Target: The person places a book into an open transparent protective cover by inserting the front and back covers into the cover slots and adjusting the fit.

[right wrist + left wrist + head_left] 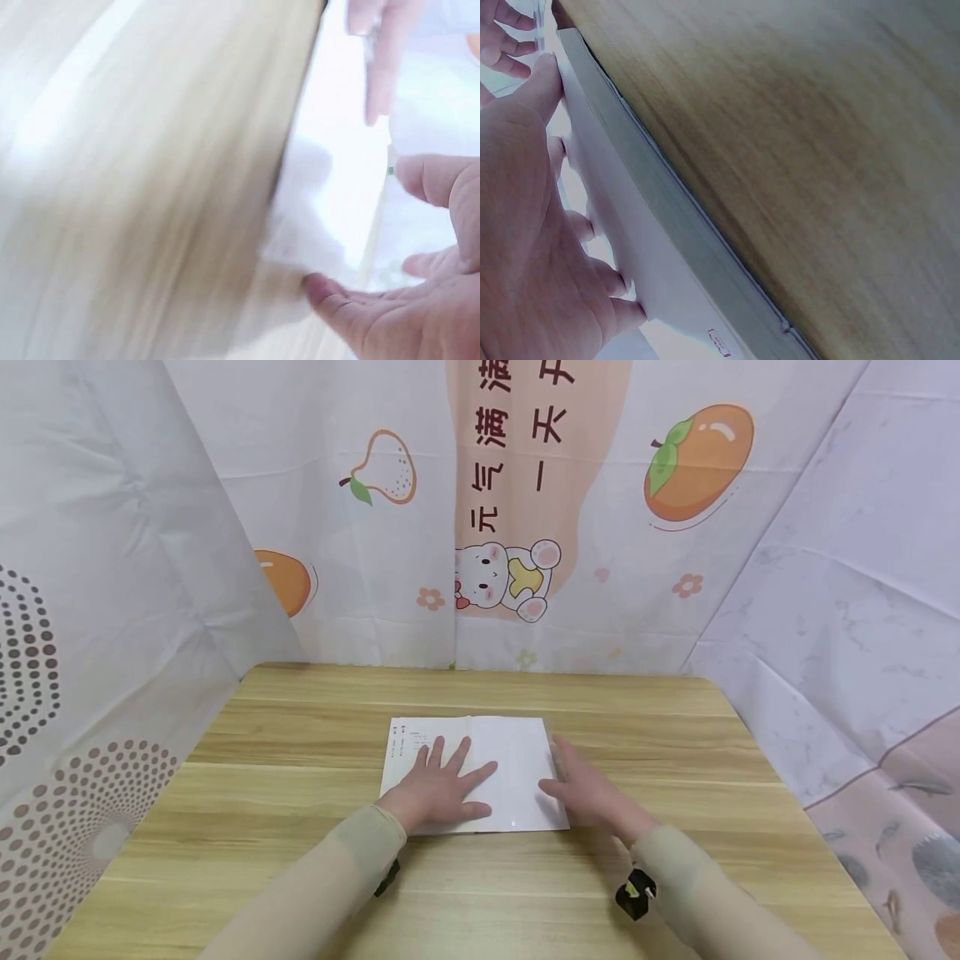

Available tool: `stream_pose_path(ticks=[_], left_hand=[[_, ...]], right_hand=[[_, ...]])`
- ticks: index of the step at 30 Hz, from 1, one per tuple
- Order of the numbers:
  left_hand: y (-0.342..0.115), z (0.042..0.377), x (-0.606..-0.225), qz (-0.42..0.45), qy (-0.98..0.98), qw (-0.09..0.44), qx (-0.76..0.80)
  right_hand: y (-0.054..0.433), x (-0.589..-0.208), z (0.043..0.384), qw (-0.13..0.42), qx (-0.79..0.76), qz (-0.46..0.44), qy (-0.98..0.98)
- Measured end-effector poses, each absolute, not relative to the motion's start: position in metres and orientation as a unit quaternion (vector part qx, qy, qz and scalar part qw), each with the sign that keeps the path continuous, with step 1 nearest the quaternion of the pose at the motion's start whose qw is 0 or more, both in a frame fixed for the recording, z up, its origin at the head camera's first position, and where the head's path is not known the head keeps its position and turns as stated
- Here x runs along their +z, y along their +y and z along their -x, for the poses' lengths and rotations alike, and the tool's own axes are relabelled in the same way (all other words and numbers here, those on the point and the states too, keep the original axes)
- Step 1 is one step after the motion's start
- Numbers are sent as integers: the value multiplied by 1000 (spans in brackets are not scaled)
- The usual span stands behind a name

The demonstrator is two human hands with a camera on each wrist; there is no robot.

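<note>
An open book [517, 760] with white pages lies on the table, small print showing at the upper part of its left page. My left hand [438, 789] rests with spread, straight fingers on the left page, its thumb and index finger reaching to the fold. In the left wrist view, the thick page edges of the book [630, 165] show beside the left palm [525, 225]. Around the book's right edge hovers my right hand [588, 785], thumb over the page and fingers extended, holding nothing. The right wrist view shows that hand [420, 300] beside the page corner, somewhat blurred.
Beneath the book is a wood-grain table [300, 860]. White patterned cloth [360, 568] hangs along the table's far edge, and more cloth [847, 610] hangs at both sides. A small black device [636, 893] sits at the right wrist.
</note>
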State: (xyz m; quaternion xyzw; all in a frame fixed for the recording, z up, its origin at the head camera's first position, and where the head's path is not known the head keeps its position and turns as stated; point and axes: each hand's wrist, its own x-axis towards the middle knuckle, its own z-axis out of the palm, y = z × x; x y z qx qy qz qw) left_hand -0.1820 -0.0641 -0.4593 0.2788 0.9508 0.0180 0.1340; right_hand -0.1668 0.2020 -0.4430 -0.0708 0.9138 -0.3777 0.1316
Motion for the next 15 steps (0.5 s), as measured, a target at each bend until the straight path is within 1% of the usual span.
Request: stream_pose_path(ticks=[10,15], left_hand=[[-66,181,-459,-279,951,130,22],[-66,182,-461,-279,951,130,21]], right_hand=[[198,-429,168,187,-459,-22,868],[202,-432,169,198,-489,-50,848]])
